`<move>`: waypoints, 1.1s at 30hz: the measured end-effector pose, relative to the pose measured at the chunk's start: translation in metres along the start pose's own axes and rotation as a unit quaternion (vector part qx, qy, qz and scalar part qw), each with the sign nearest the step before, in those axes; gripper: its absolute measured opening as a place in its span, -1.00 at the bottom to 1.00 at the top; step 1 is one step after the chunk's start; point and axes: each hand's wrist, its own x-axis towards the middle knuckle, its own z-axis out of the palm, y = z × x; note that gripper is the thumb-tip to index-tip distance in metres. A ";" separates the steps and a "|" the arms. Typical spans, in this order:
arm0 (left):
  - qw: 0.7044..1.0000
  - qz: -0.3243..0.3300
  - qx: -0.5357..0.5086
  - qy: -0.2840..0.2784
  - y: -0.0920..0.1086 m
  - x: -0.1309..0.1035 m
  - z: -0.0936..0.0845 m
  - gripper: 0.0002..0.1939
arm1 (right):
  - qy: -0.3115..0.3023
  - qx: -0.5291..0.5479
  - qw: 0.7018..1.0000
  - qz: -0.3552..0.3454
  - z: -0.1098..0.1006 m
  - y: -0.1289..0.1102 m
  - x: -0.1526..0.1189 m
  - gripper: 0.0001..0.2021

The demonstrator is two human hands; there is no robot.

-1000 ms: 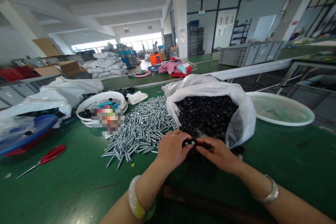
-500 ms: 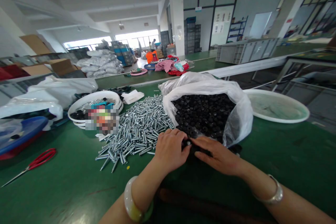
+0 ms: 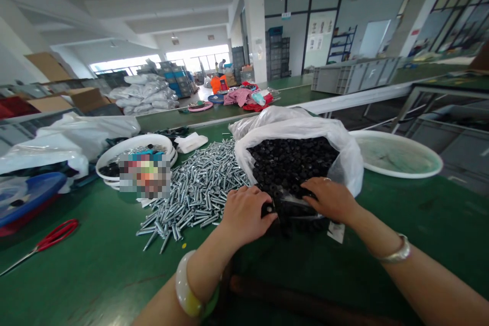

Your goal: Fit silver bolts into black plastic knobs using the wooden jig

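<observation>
My left hand (image 3: 246, 216) is closed on a small black part (image 3: 268, 209) with a pale spot at its end, between the screw pile and the bag. My right hand (image 3: 330, 198) reaches over the near rim of the white plastic bag (image 3: 353, 163), its fingertips among the black parts (image 3: 290, 160) inside; whatever its fingers pinch is hidden. Silver screws (image 3: 198, 188) lie heaped on the green table to the left of the bag. A small white label (image 3: 336, 232) shows below my right hand.
Red-handled scissors (image 3: 57, 234) lie at the left, near a blue tray (image 3: 42, 196). White round bowls (image 3: 133, 150) stand behind the screws. A round white tray (image 3: 397, 155) is right of the bag. A grey crate (image 3: 353, 76) stands farther back.
My right hand has moved away from my left hand, up and to the right, onto the black parts in the bag. My left hand keeps its hold. The white label has come into sight.
</observation>
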 end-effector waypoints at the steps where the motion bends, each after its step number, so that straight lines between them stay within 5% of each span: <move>1: 1.000 -0.001 -0.002 -0.005 0.001 0.002 -0.001 -0.69 | -0.013 -0.015 1.000 0.001 0.002 -0.001 0.002 -0.72; 5: 1.000 -0.002 0.012 -0.007 0.010 0.027 0.000 -0.64 | -0.026 -0.033 0.999 0.021 0.009 -0.009 0.006 -0.73; 11: 0.987 0.034 0.046 -0.150 0.031 0.087 0.015 -0.68 | -0.030 0.002 0.999 0.015 0.010 -0.008 0.005 -0.75; 16: 0.981 0.030 0.025 -0.190 0.039 0.107 0.030 -0.77 | -0.009 0.010 1.000 0.015 0.016 -0.014 0.004 -0.74; 25: 0.963 -0.071 -0.209 -0.156 -0.006 0.111 0.031 -0.90 | -0.004 0.121 0.992 -0.036 0.019 0.001 0.007 -0.81; 27: 0.939 -0.120 -0.290 -0.137 -0.020 0.112 0.029 -0.89 | 0.025 0.272 0.962 0.005 0.017 0.010 0.006 -0.79; 31: 0.875 -0.187 -0.436 -0.097 -0.038 0.116 0.030 -0.84 | 0.084 0.604 0.782 0.131 0.011 0.031 0.006 -0.67; 33: 0.848 -0.201 -0.484 -0.085 -0.042 0.118 0.032 -0.84 | 0.085 0.642 0.751 0.134 0.008 0.040 0.012 -0.63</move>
